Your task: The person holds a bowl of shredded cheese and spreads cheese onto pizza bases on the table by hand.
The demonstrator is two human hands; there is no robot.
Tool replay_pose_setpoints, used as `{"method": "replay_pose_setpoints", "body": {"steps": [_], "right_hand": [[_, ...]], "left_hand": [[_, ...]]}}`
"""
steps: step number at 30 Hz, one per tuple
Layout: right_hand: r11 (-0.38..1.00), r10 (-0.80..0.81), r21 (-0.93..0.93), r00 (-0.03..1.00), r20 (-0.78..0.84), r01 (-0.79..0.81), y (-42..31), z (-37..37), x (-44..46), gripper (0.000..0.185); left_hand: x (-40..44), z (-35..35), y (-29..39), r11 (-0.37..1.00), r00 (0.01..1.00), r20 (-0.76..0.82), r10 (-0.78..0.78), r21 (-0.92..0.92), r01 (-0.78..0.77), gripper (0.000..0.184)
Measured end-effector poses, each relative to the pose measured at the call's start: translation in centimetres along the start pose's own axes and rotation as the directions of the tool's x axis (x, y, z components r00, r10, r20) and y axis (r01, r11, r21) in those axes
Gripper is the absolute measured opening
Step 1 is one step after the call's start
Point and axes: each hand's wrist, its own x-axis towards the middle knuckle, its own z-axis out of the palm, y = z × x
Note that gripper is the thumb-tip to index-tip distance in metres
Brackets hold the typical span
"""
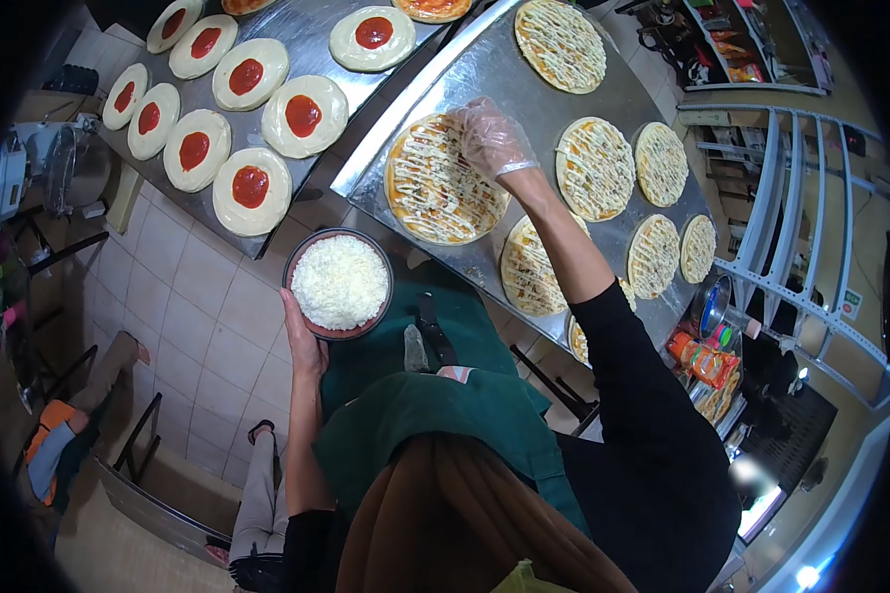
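Observation:
My left hand (307, 341), bare, supports a dark round bowl (389, 282) from its side and underneath. White grated cheese (340, 282) fills the bowl. In a clear plastic glove, my right hand (494, 138) is over the upper right part of a large pizza (435, 193) on the metal table. Its fingers are curled together, and what they hold, if anything, is hidden. Pale sauce stripes and scattered bits cover that pizza. Just to its lower right, a similar pizza (529, 267) lies partly behind my right forearm.
More striped pizzas (595, 168) lie on the right metal table (465, 94). The left table (311, 35) carries several dough rounds (251, 191) with red sauce in the middle. Metal racks (791, 208) stand at the right. Other people's legs (259, 494) show at the lower left.

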Motion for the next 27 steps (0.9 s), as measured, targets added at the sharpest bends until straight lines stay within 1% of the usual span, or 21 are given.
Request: {"method": "replay_pose_setpoints", "body": {"steps": [3,9,10,13,17,18,21,22,25,26,27], "right_hand": [[0.999,-0.015,-0.039,0.995,0.094,0.019,-1.1,0.2,0.5,0.027],[0.960,-0.139,0.243,0.990,-0.015,0.138,-3.4,0.8,-0.5,0.021],[0.969,-0.171,0.185,0.985,0.014,0.165,-3.2,1.4,-0.4,0.018],[0.980,-0.110,0.173,0.992,0.066,0.097,-4.3,1.5,-0.7,0.015],[0.968,-0.128,0.218,0.992,0.014,0.122,-4.3,1.3,-0.9,0.014],[0.967,-0.131,0.225,0.990,0.047,0.117,-4.4,1.2,-0.7,0.015],[0.989,-0.071,0.143,0.978,0.197,0.043,-5.0,1.0,-1.2,0.014],[0.988,-0.099,0.130,0.988,0.120,0.083,-5.1,1.6,-2.1,0.017],[0.976,-0.110,0.201,0.990,0.090,0.090,-4.9,1.2,-4.4,0.023],[0.986,-0.052,0.163,0.989,0.137,0.029,-4.7,1.3,-4.6,0.028],[0.980,-0.018,0.198,0.992,0.121,-0.007,-4.7,1.1,-4.6,0.028]], "left_hand": [[0.0,-0.1,0.1,1.000,1.000,-0.006,0.018,-0.017,-0.019,0.067],[0.6,-0.8,-0.3,1.000,0.999,0.029,0.024,-0.014,-0.024,0.067],[0.8,-1.0,-0.5,1.000,0.999,0.044,0.024,-0.008,-0.024,0.067],[0.7,-0.7,-0.6,0.998,0.998,0.066,0.024,-0.060,-0.020,0.065],[0.6,0.1,-0.4,0.999,0.998,0.049,0.030,-0.032,-0.028,0.066],[0.4,0.4,-0.2,0.999,0.998,0.050,0.026,-0.029,-0.024,0.067],[0.3,0.5,-0.2,1.000,0.997,0.069,0.019,-0.019,-0.018,0.069],[0.4,0.3,-0.3,1.000,0.997,0.078,0.018,-0.013,-0.017,0.069],[0.2,0.4,-0.5,1.000,0.997,0.072,0.014,-0.008,-0.014,0.069],[0.2,0.5,-0.6,1.000,0.997,0.075,0.012,0.011,-0.013,0.070],[0.2,0.8,-0.6,0.999,0.997,0.078,0.009,0.032,-0.012,0.071]]}}
